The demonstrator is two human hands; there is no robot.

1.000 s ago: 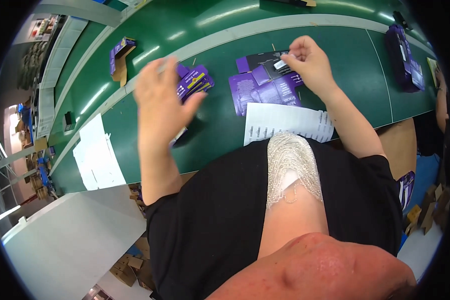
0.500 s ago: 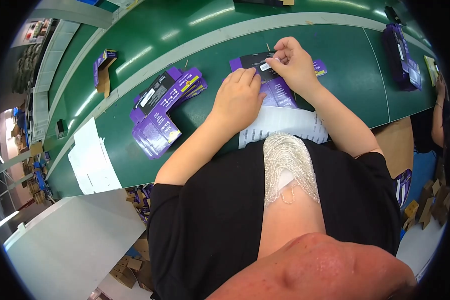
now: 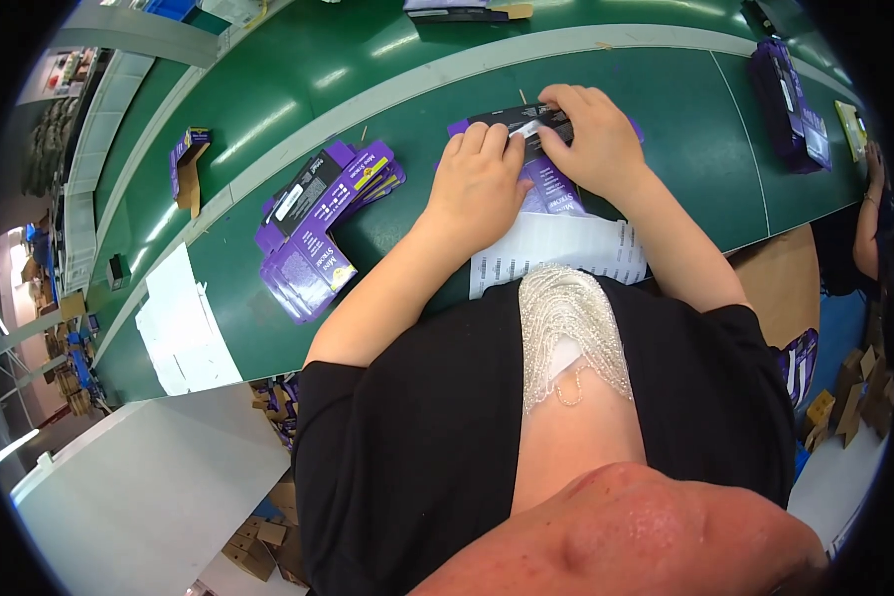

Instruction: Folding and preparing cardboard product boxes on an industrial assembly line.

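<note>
Head view, both hands, left hand (image 3: 482, 179), right hand (image 3: 591, 144), pressing flat glossy carton (image 3: 521, 119)

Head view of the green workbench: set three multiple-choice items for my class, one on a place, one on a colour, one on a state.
1. Where is the fanned stack of flat cartons?
A. to the person's left
B. on the lap
C. on the floor

2. What colour are most of them?
A. red
B. purple
C. yellow

3. What are both hands doing?
A. hanging idle
B. pressing on one flat carton
C. holding scissors

Answers: 1 A, it lies left of the left hand. 2 B, purple faces show. 3 B, left and right hand meet on it over the white sheet.
</note>
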